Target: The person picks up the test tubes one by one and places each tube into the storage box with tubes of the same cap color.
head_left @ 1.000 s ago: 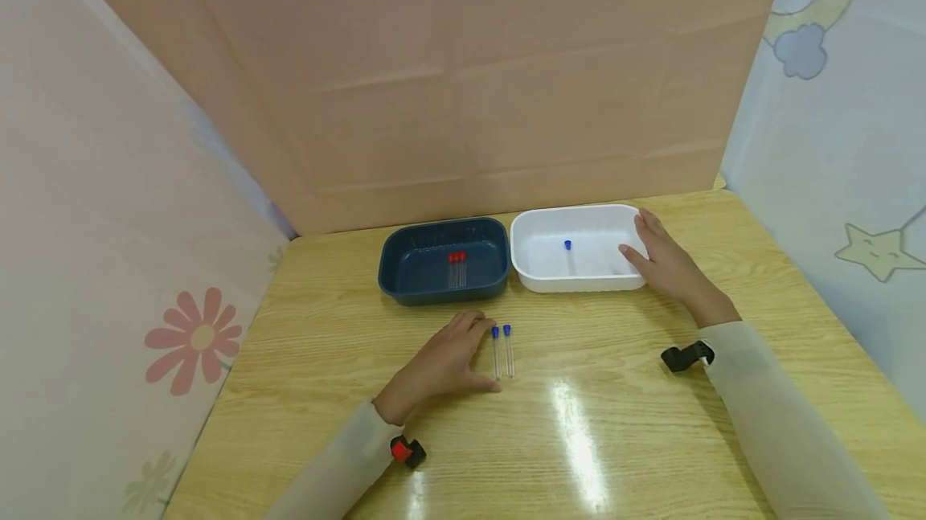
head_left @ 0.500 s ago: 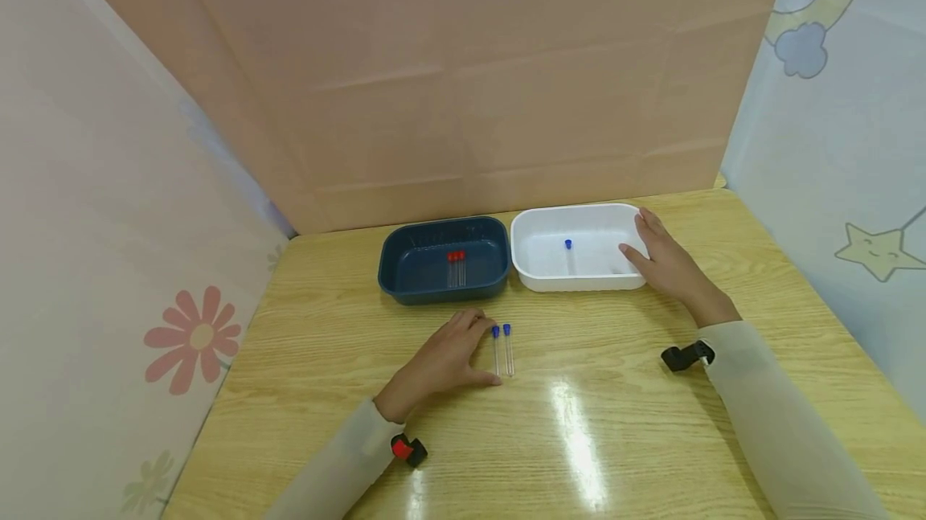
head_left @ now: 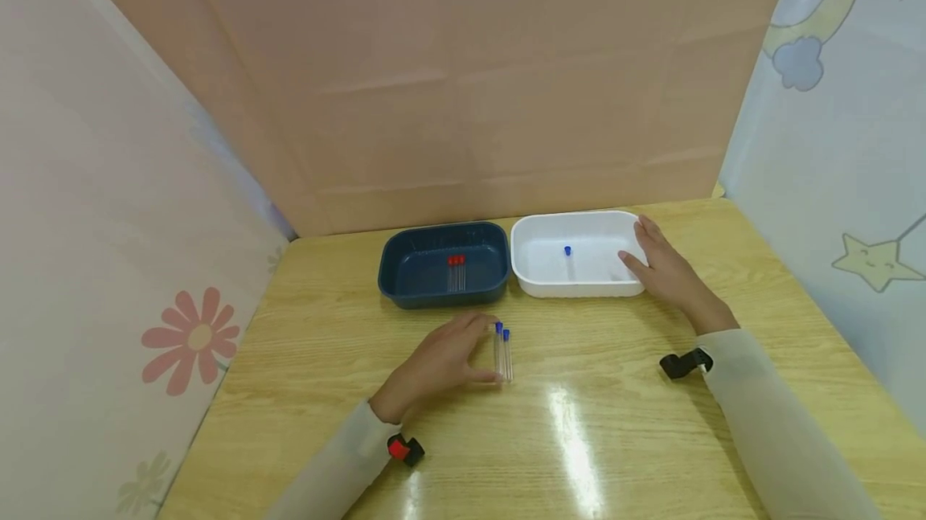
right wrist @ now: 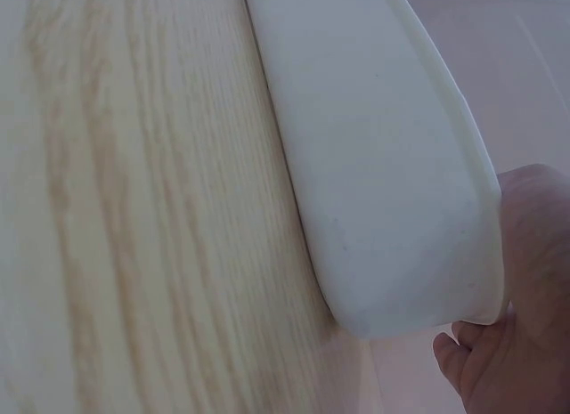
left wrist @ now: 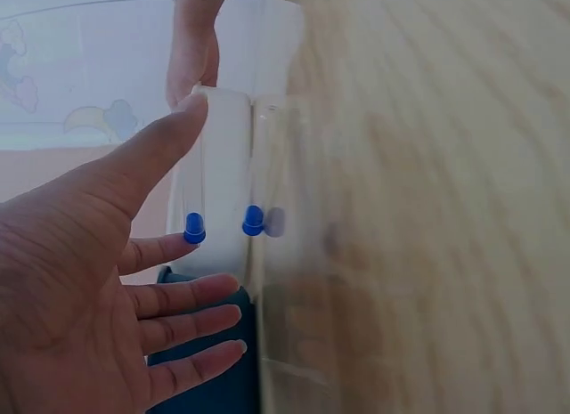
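Note:
My left hand (head_left: 444,351) pinches a clear test tube with a blue cap (head_left: 498,329) by its two ends. In the left wrist view, the thumb is at the bottom end and the index fingertip at the cap (left wrist: 194,225); the other fingers are spread. This tube looks lifted off the table. Close beside it a second blue-capped test tube (head_left: 507,353) lies on the wood. My right hand (head_left: 669,271) holds the right end of a white bin (head_left: 579,289), thumb over the rim and fingers outside. One blue-capped tube (head_left: 567,251) lies inside that bin.
Left of the white bin, side by side, stands a dark blue bin (head_left: 443,300) with several red-capped tubes (head_left: 456,272) in it. Both are near the back of the wooden table (head_left: 325,303). A tan backdrop (head_left: 434,102) rises behind, with patterned curtains at the sides.
The left thumb and index finger have closed on the left tube's ends. That tube has risen slightly and shifted toward the other. My right hand has stayed on the white bin.

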Available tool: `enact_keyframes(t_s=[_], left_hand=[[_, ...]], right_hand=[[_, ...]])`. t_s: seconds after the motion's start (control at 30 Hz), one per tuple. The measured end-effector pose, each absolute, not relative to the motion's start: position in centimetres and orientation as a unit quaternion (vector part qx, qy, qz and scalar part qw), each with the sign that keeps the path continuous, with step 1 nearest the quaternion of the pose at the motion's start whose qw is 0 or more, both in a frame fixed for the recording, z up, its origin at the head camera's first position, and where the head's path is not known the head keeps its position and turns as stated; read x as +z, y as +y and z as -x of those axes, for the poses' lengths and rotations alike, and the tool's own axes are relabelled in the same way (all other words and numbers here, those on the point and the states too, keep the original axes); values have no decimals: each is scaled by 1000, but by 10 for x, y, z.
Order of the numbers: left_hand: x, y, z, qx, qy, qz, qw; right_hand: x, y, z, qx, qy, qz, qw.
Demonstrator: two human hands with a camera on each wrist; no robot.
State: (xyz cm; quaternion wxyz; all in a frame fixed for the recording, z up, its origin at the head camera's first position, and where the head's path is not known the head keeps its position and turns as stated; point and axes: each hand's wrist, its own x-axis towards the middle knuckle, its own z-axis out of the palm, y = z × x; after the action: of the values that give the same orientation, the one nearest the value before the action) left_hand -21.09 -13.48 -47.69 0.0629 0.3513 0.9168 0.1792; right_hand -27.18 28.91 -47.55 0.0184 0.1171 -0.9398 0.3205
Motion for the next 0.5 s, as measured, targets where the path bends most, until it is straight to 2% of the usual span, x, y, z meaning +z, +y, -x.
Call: enact_keyframes(t_s=[0.5], left_hand=[[-454,-127,216,212,908,-360,31]], right_hand=[[-475,287,269,320,-939,-122,29]])
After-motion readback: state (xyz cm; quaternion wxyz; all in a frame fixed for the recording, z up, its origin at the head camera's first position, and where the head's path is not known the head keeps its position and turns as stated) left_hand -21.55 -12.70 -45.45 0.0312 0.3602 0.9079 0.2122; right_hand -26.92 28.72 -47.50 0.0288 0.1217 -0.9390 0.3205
